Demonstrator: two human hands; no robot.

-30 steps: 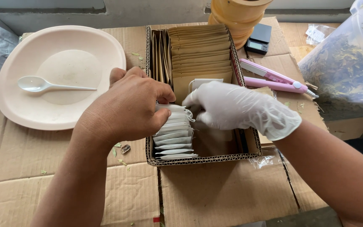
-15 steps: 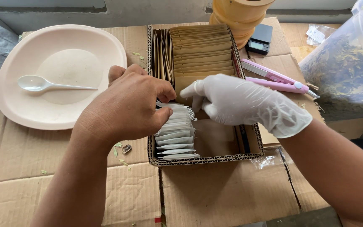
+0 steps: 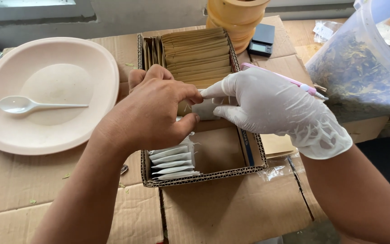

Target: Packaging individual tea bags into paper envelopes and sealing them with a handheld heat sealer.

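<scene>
Flattened cardboard covers the bench [image 3: 231, 212], carrying a big pale plate [image 3: 91, 58] with a white plastic spoon [image 3: 23, 105]. Right of it sits an open corrugated box [image 3: 213, 174], brown paper envelopes [image 3: 197, 54] stacked at its far end and white tea bags [image 3: 173, 161] filed on edge in a row running near to far along its left side. The bare left hand [image 3: 152, 113] and gloved right hand [image 3: 271, 108] meet over the box, fingertips pinching one small white tea bag [image 3: 204, 109] between them, upright, just above the row.
</scene>
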